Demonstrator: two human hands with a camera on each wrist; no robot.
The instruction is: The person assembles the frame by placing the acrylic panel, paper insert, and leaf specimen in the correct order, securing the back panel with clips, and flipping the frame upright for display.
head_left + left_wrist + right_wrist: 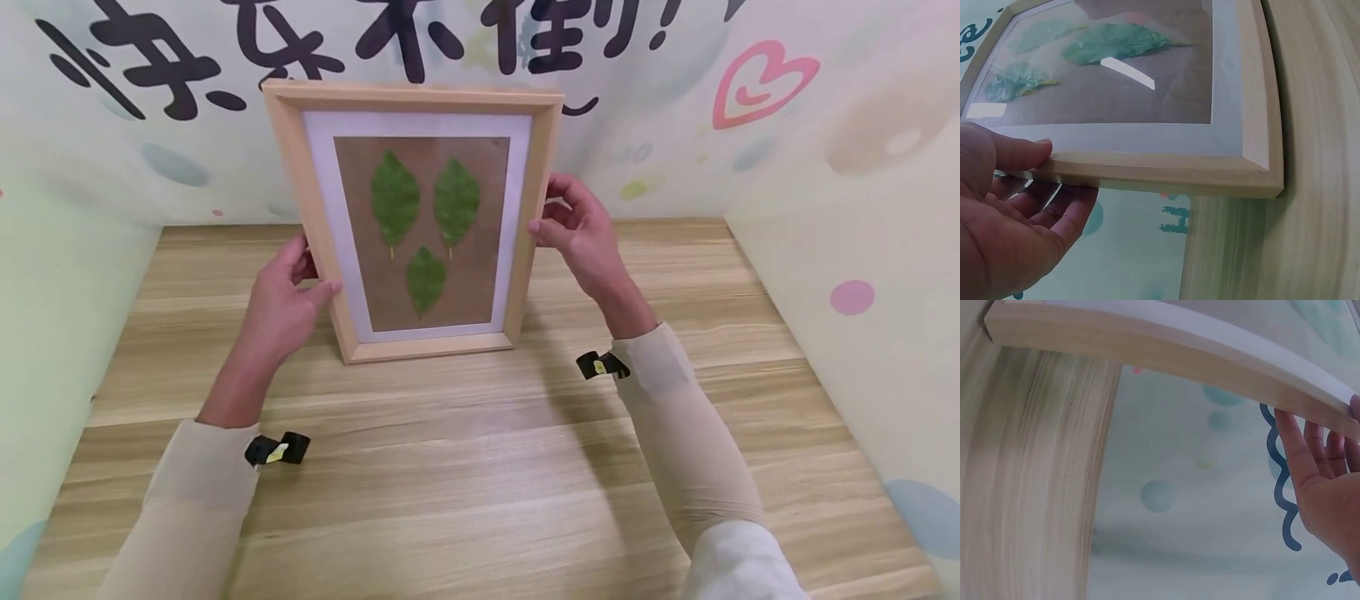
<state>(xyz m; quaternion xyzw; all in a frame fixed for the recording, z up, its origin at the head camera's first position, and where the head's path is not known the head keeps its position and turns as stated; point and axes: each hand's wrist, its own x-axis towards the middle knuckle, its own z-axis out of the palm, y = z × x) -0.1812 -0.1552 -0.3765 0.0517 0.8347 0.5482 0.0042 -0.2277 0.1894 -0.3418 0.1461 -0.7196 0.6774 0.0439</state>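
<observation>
A light wooden picture frame [543,167] stands nearly upright at the back of the table, with a white mat [420,125] and three green leaves [395,197] on a brown backing. My left hand [281,304] grips its left side, thumb on the front edge and fingers behind. Higher up, on the right side, my right hand [585,233] holds the other edge, its thumb at the front. In the left wrist view the left hand [1016,212] pinches the wooden border, and light glints off the glazed front. The right wrist view shows the right hand's fingers [1300,453] against the frame's outer side.
The wood-grain table [450,467] meets a printed wall [660,158] close behind the frame, with large black characters and a pink heart [765,83]. Side walls [847,208] border the table left and right. Each sleeve carries a black strap [277,450].
</observation>
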